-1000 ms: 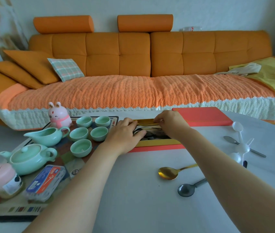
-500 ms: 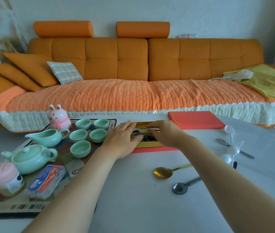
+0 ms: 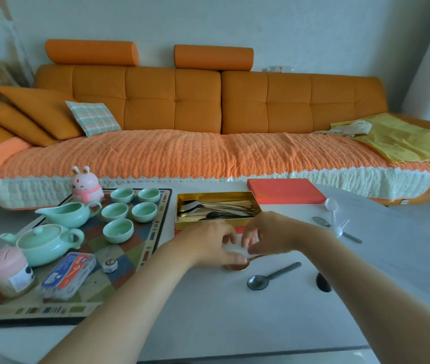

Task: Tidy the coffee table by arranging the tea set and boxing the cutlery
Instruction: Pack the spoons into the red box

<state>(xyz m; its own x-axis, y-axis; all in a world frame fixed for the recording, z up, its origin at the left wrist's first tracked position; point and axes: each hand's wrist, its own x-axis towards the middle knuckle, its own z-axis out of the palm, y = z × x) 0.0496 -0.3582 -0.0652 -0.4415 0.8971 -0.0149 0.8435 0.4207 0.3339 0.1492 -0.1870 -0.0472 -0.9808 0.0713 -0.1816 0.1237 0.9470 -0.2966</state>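
Bare counter [image 3: 234,316] spans the lower centre of the frame. Right of centre a dark spoon [image 3: 259,281] lies in the way; the open cutlery box [image 3: 182,224] and red lid [image 3: 284,191] block the middle, teacups [image 3: 118,231] crowd the left

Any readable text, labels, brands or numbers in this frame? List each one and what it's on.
No text is legible in the head view.
Blue and red pack: printed label, too blurred to read.
Pink-lidded jar: label too blurred to read.
Small round packet: mark too small to read.
Red box lid: gold border only, no wording visible.
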